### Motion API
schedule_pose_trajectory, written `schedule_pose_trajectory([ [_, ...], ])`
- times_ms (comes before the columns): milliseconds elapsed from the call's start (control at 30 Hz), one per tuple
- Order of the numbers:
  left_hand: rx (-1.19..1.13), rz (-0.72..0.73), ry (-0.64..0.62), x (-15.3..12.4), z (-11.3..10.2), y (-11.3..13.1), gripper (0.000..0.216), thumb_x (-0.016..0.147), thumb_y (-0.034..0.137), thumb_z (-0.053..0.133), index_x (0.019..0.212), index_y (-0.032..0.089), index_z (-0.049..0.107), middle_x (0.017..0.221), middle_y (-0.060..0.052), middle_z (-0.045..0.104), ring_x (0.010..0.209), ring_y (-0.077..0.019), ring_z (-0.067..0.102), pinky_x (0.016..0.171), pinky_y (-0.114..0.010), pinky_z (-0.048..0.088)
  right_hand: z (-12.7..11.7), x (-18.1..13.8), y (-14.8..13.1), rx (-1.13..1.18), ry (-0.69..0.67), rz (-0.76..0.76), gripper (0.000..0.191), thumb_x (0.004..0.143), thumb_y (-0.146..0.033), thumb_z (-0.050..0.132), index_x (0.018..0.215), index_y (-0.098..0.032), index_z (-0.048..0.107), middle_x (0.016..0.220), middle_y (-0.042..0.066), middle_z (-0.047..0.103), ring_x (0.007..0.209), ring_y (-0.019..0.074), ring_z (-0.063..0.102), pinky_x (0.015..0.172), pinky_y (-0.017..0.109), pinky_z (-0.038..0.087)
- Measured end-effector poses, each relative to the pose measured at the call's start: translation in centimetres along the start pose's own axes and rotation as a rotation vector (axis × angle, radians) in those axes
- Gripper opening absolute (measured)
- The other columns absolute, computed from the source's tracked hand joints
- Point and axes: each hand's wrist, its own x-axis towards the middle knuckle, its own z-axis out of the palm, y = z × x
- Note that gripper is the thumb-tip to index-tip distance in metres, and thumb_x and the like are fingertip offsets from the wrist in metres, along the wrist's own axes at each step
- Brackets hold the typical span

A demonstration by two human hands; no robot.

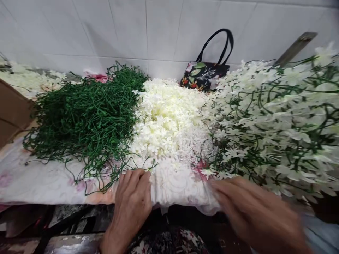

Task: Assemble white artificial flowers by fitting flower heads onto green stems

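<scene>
My left hand (134,201) rests on the front edge of the cloth-covered table (39,180), fingers curled down at the tip of a thin green stem (148,165); whether it grips the stem is unclear. My right hand (254,211) is smeared by motion near the table's front right, fingers stretched toward the assembled white flower sprays (278,116). A heap of loose green plastic stems (84,116) lies to the left. A pile of loose white flower heads (169,116) sits in the middle.
A black floral handbag (203,74) stands against the white tiled wall at the back. A brown cardboard box (13,109) sits at the left edge. More white flowers (29,79) lie at the back left. A grey metal bar (295,47) leans at the back right.
</scene>
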Motion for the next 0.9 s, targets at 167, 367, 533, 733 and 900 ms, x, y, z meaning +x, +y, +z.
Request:
schedule_pose_trajectory([
  [167,-0.12,-0.01,-0.007,0.1,0.3,0.7,0.026,0.08,0.001,0.043,0.087,0.018,0.062,0.081,-0.007,0.065,0.077,-0.0204,0.06,0.071,-0.033,0.046,6.3,1.9,-1.2,-0.245,-0.264,-0.006,0.021,0.084,0.0,0.045,0.083,-0.016,0.059,0.083,0.009,0.06,0.078,0.0205,0.056,0.063,0.031,0.041],
  [367,-0.139,-0.058,0.101,0.2,-0.5,-0.1,0.027,0.079,0.0,0.044,0.087,0.018,0.062,0.079,-0.006,0.065,0.077,-0.0197,0.059,0.07,-0.033,0.047,8.2,2.8,-0.4,-0.484,-0.38,-0.037,0.026,0.069,0.009,0.047,0.066,-0.016,0.056,0.071,0.01,0.055,0.069,0.0233,0.047,0.062,0.034,0.036],
  [533,0.121,-0.04,-0.002,1.7,-0.5,0.2,0.024,0.076,0.0,0.047,0.077,0.018,0.062,0.072,-0.006,0.062,0.071,-0.0216,0.053,0.065,-0.035,0.04,7.9,2.7,-0.7,-0.453,-0.365,-0.087,0.023,0.074,0.003,0.05,0.065,-0.018,0.054,0.068,0.007,0.054,0.068,0.0223,0.044,0.064,0.034,0.031],
  [733,0.231,-0.041,-0.127,2.5,0.1,0.1,0.02,0.075,0.003,0.051,0.063,0.018,0.057,0.069,-0.006,0.059,0.069,-0.0226,0.049,0.062,-0.035,0.035,7.0,2.6,-1.1,-0.318,-0.269,-0.124,0.023,0.085,-0.006,0.047,0.066,-0.018,0.056,0.062,0.004,0.05,0.066,0.0198,0.042,0.065,0.033,0.029],
  [900,0.017,-0.092,0.012,1.8,-0.1,-0.3,0.023,0.077,0.0,0.047,0.066,0.018,0.058,0.072,-0.005,0.059,0.071,-0.0199,0.051,0.066,-0.035,0.04,6.9,2.7,-1.7,-0.258,-0.262,-0.117,0.028,0.089,-0.009,0.043,0.068,-0.017,0.058,0.064,0.005,0.051,0.067,0.0193,0.043,0.064,0.033,0.029],
])
